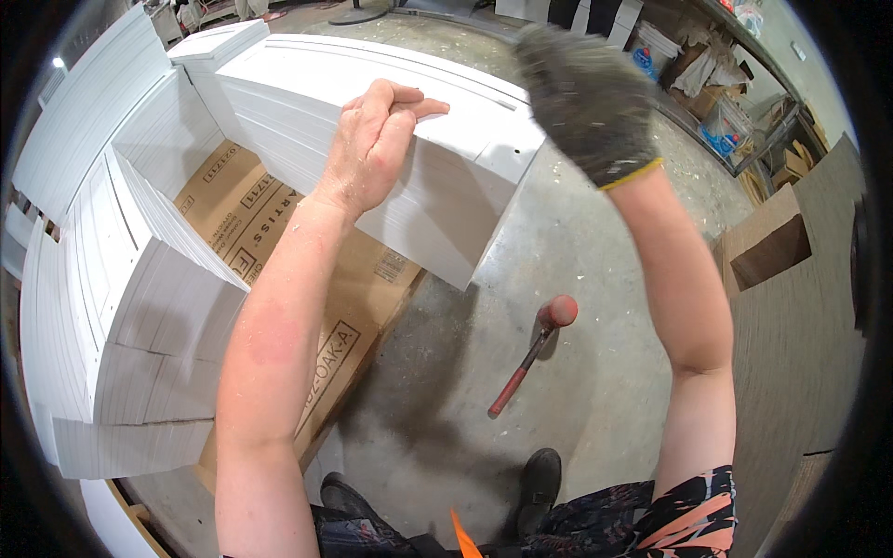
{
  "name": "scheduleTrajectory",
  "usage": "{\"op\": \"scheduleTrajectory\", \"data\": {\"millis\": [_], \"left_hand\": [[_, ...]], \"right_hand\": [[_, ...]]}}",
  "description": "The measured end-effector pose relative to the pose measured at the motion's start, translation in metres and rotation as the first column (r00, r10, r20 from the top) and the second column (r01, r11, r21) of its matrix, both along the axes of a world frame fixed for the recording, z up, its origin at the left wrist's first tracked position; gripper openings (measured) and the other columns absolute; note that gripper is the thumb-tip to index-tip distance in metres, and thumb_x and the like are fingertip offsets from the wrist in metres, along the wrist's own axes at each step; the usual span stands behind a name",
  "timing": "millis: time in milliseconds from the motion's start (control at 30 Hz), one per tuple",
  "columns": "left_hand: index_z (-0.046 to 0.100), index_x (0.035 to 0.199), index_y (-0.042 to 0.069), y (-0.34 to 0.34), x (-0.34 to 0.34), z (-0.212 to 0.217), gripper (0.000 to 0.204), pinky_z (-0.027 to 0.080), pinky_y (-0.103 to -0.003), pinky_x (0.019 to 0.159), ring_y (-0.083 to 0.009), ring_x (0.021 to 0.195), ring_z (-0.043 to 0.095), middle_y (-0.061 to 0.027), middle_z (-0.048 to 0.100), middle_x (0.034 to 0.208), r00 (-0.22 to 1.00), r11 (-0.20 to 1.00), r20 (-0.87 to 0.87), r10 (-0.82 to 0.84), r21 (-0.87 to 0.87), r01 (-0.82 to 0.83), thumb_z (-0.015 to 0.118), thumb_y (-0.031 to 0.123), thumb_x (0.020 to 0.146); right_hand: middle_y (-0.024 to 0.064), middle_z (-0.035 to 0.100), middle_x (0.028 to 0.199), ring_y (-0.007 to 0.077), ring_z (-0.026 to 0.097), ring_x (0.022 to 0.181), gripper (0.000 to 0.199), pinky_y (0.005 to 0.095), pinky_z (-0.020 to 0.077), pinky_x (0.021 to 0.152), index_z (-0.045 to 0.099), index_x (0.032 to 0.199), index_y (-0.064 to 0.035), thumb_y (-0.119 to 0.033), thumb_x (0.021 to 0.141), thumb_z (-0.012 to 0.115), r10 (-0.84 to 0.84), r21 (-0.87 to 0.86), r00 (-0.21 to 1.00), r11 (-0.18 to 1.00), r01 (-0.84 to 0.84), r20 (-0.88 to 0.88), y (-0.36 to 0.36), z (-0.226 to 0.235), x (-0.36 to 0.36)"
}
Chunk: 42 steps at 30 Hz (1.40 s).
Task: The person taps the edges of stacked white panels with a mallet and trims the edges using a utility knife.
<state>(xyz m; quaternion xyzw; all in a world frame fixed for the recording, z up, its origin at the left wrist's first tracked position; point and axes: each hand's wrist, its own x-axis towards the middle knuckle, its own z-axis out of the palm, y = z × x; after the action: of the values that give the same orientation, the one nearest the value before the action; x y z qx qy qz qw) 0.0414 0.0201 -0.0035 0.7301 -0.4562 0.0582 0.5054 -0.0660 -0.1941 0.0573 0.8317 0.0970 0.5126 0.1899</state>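
My bare left hand is at the near edge of a long stack of white panels, its fingers stretched out to the right over the top panel. Nothing shows in that hand. My right hand wears a dark work glove with a yellow cuff edge. It is at the right end of the same stack, smeared by motion, so its fingers cannot be made out. Whether it touches the panels is unclear. Small holes mark the top panel near its right end.
More white panel stacks stand at the left, around a flattened brown cardboard box on the floor. A mallet with a red head lies on the concrete before my shoes. A large wooden board with a cutout rises at the right.
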Motion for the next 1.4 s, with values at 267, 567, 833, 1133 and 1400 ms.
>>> {"op": "scheduleTrajectory", "data": {"millis": [267, 567, 833, 1133, 1400], "left_hand": [[0.056, 0.114, -0.004, -0.006, 0.012, -0.013, 0.037, 0.047, -0.032, 0.088, -0.0205, 0.094, 0.061, -0.01, 0.075, 0.108, 0.996, 0.995, 0.094, 0.0, -0.102, 0.009, 0.04, 0.023, 0.094], [0.072, 0.119, 0.005, -0.003, -0.004, -0.001, 0.055, 0.034, -0.035, 0.106, -0.0229, 0.117, 0.048, -0.0096, 0.054, 0.122, 1.0, 0.999, -0.004, 0.021, 0.041, -0.021, 0.031, 0.031, 0.092], [0.057, 0.111, -0.003, -0.003, 0.007, -0.01, 0.036, 0.043, -0.027, 0.09, -0.0156, 0.096, 0.058, -0.0056, 0.074, 0.111, 0.987, 0.993, 0.152, 0.044, -0.113, -0.027, 0.037, 0.022, 0.095], [0.065, 0.113, -0.001, -0.007, 0.012, -0.026, 0.04, 0.037, -0.027, 0.098, -0.0136, 0.108, 0.051, -0.0033, 0.07, 0.116, 0.975, 0.989, 0.214, 0.053, -0.146, -0.022, 0.036, 0.021, 0.095], [0.067, 0.112, -0.001, -0.001, 0.015, -0.029, 0.043, 0.038, -0.027, 0.096, -0.0147, 0.107, 0.052, -0.0039, 0.068, 0.119, 0.975, 0.991, 0.199, 0.095, -0.106, -0.075, 0.036, 0.023, 0.095]], "right_hand": [[0.0156, 0.062, 0.13, 0.0316, 0.064, 0.112, 0.043, 0.0435, 0.0519, 0.096, 0.059, 0.134, -0.012, -0.019, 0.092, 0.066, 0.017, 0.287, 0.983, 0.955, -0.07, 0.181, 0.025, -0.075, 0.014], [0.0375, 0.018, 0.154, 0.0532, 0.017, 0.145, 0.079, 0.0568, 0.0169, 0.12, 0.008, 0.152, 0.0101, -0.021, 0.095, 0.053, 0.112, 0.855, 0.993, 0.509, -0.093, 0.042, 0.099, -0.318, -0.023], [0.0313, 0.017, 0.157, 0.0501, 0.019, 0.146, 0.085, 0.0609, 0.0162, 0.118, 0.014, 0.154, 0.0042, -0.038, 0.096, 0.058, 0.21, 0.613, 0.92, 0.693, -0.378, 0.331, 0.085, -0.174, -0.021], [0.0346, 0.031, 0.151, 0.051, 0.028, 0.142, 0.088, 0.0538, 0.0277, 0.117, 0.025, 0.151, 0.006, -0.041, 0.089, 0.067, 0.124, 0.75, 0.935, 0.566, -0.341, 0.332, 0.082, -0.226, 0.001], [0.0333, 0.022, 0.154, 0.0521, 0.026, 0.142, 0.086, 0.0575, 0.0213, 0.118, 0.017, 0.153, 0.0065, -0.036, 0.091, 0.06, 0.021, 0.772, 0.999, 0.635, -0.044, 0.039, 0.101, -0.369, -0.044]]}}
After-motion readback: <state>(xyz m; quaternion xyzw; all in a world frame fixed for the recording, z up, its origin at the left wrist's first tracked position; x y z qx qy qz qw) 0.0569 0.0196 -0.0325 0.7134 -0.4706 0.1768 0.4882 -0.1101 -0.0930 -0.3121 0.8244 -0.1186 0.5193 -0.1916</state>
